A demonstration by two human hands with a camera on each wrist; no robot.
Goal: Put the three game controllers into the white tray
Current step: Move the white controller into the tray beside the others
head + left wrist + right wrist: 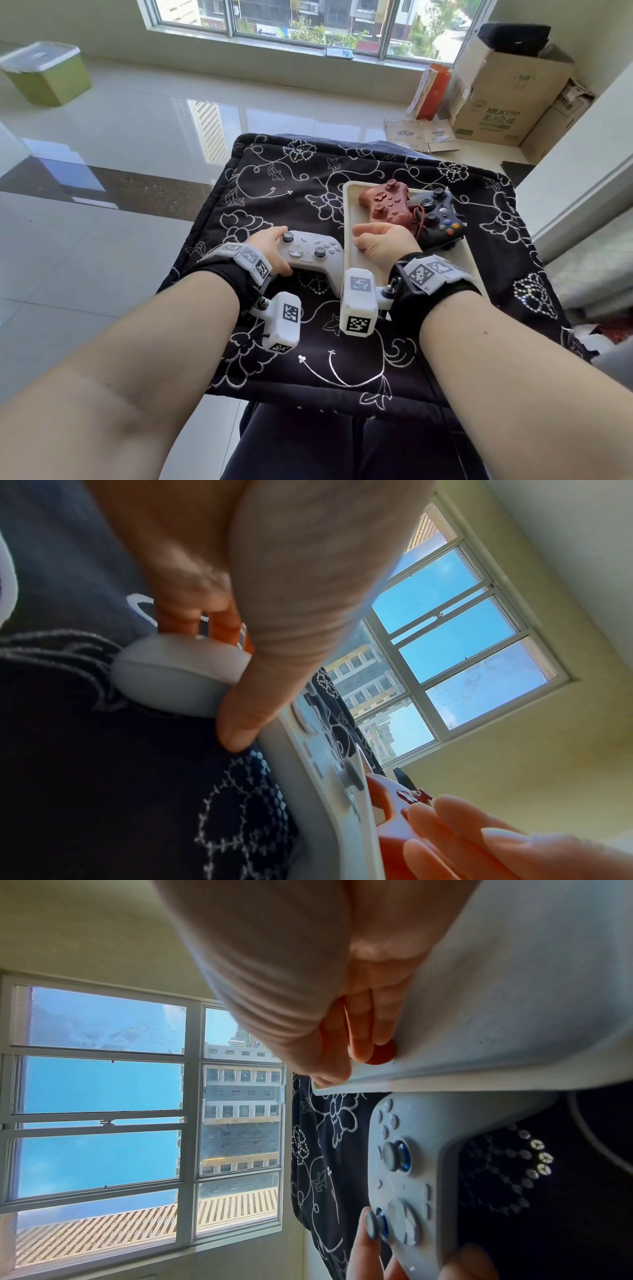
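Head view: the grey pad (pixel 310 255) is gripped by curled left fingers (pixel 274 236) just left of the tray (pixel 349 219), lying crosswise; right fingers (pixel 363 240), curled, rest inside the tray.

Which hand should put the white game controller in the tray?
Probably the left hand. It already grips the white controller, which lies on the cloth beside the white tray. The right hand rests inside the tray near the red controller, holding nothing that I can see.
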